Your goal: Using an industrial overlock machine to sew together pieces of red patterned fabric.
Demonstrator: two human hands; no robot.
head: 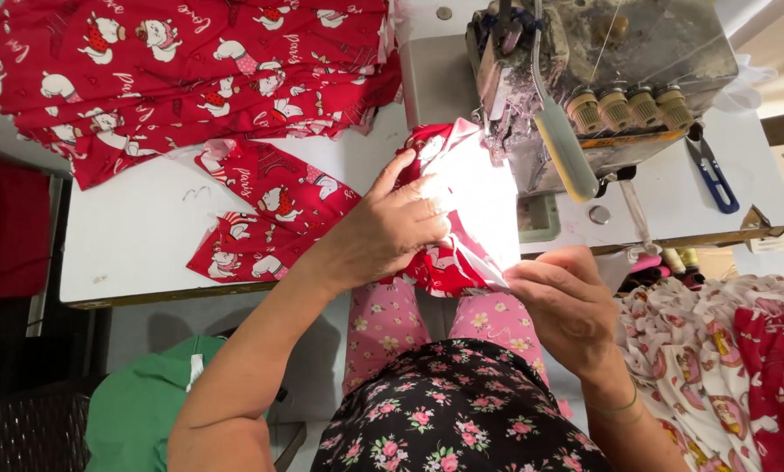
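The red printed fabric piece point(444, 253) lies at the front edge of the white table point(138, 236), just before the sewing machine point(584, 79); its upper part is washed out by the machine's lamp, so the needle area is hard to make out. The left hand point(392, 232) lies flat on it, fingers spread, hiding the middle. The right hand point(567, 301) pinches its lower edge between thumb and fingertips. Cut red pieces point(265, 218) lie beside it, a larger red stack point(191, 70) behind, cropped at the top. Blue snips point(714, 170) rest to the right.
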